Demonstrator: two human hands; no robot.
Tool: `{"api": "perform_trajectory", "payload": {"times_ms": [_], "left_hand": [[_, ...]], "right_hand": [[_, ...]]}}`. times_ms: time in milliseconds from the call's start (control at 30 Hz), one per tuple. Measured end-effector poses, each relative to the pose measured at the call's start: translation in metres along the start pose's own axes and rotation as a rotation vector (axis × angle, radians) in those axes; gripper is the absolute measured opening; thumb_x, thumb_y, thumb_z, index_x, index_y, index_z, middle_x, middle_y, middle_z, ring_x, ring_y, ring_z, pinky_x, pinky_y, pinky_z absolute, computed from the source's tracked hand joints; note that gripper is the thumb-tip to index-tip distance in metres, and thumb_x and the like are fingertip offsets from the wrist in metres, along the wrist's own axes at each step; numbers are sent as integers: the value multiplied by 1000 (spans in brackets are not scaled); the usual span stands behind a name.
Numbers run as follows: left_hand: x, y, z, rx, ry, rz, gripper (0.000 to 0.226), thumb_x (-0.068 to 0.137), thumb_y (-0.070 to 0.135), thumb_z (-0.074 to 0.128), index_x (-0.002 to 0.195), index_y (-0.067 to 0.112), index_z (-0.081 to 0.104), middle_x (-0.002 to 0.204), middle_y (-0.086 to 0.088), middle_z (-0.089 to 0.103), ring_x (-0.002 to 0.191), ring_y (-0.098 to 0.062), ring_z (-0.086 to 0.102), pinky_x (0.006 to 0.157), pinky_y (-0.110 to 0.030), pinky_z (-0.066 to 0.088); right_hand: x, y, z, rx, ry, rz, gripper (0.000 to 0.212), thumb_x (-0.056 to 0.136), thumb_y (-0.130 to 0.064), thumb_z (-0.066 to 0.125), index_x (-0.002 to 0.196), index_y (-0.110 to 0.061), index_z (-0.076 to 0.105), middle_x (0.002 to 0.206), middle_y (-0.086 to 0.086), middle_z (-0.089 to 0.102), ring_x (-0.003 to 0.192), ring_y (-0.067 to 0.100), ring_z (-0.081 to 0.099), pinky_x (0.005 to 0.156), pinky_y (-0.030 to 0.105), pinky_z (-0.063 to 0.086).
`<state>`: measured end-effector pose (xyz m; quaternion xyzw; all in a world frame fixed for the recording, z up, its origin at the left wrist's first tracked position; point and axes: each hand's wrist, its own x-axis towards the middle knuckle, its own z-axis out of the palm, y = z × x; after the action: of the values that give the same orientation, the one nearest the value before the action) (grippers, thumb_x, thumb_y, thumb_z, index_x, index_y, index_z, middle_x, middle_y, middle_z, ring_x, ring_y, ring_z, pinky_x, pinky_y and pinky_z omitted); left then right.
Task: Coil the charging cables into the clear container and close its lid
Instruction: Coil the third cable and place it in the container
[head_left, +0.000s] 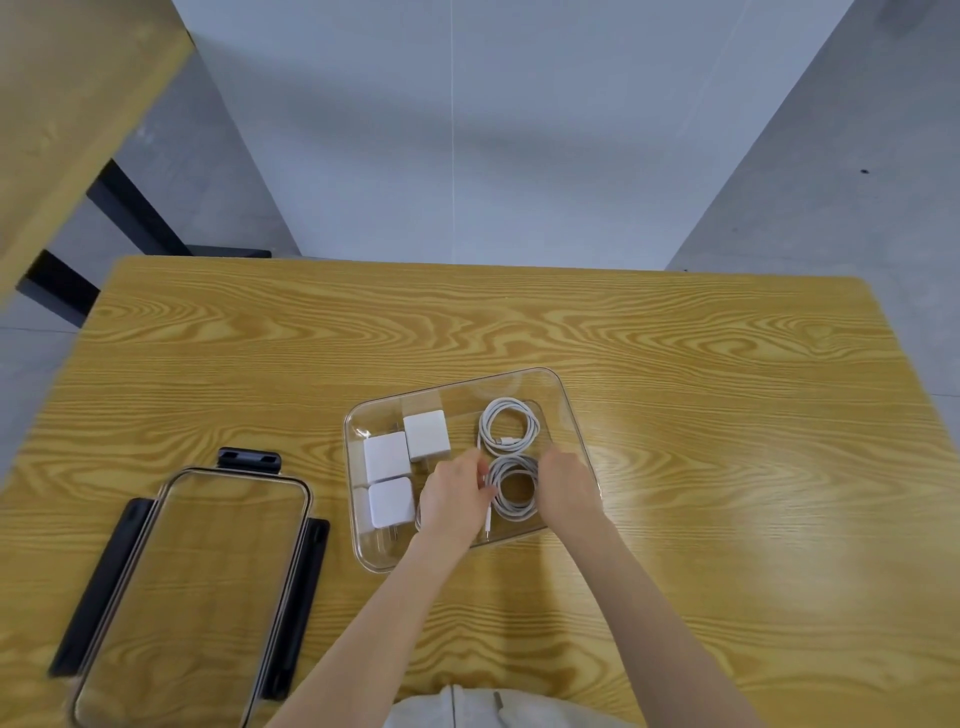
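Bright, even light is falling across the scene; pale glare is spreading over the tabletop (727, 467) at right of frame. Shadows are staying faint. Wide-angle distortion is bending edges, and the lower left is blurring.

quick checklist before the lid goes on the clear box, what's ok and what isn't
1. Far coiled cable lies inside the clear container: ok.
2. Near coiled cable settled, hands off: not ok; left hand and right hand are at it.
3. Near cable's plug end tucked in: not ok, it trails out of the coil.
4. Three chargers inside: ok.
5. Lid within reach, latches open: ok.
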<state>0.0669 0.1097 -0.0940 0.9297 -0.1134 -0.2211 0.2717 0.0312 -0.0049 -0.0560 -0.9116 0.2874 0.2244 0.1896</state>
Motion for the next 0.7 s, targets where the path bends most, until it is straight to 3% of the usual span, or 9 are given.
{"api": "perform_trajectory", "payload": {"times_ms": [333,433,467,533,633,700], "left_hand": [[-4,-3,-4,9,-3,34,19,83,21,66,100,17,60,96,0,67,86,-17,63,71,-29,53],[-4,-4,-6,3,-7,35,16,82,22,67,97,19,62,95,1,66,84,-15,61,72,-29,53],[-4,-4,-7,-6,-22,38,16,83,22,67,98,18,62,95,1,66,84,-15,61,72,-28,52],[-5,-5,-10,-24,-43,46,18,83,24,66,100,17,63,96,0,67,86,-15,61,72,-25,50],[-7,-8,-12,-38,-41,43,22,86,31,62,103,17,64,98,1,66,88,-13,60,70,-21,44],[-9,-9,-13,-39,-34,39,22,88,33,58,102,17,65,99,2,67,88,-11,60,69,-20,41]], "right_hand": [[-5,0,4,23,-112,43,21,86,6,51,105,-1,59,107,16,65,99,30,63,69,29,45],[-6,-1,3,29,-148,62,14,87,5,49,95,-1,58,98,13,64,97,29,63,67,27,43],[-6,-1,2,28,-148,60,11,88,4,48,83,-3,55,86,9,61,94,29,62,66,27,42],[-7,-1,2,38,-153,59,29,89,1,47,64,-11,39,67,3,45,78,26,57,60,27,40],[-11,-1,2,71,-157,57,30,88,-2,46,62,-12,36,63,1,41,58,17,44,46,22,31],[-14,1,-1,116,-128,47,16,90,-5,45,74,-7,48,67,1,44,64,19,48,49,23,33]]}}
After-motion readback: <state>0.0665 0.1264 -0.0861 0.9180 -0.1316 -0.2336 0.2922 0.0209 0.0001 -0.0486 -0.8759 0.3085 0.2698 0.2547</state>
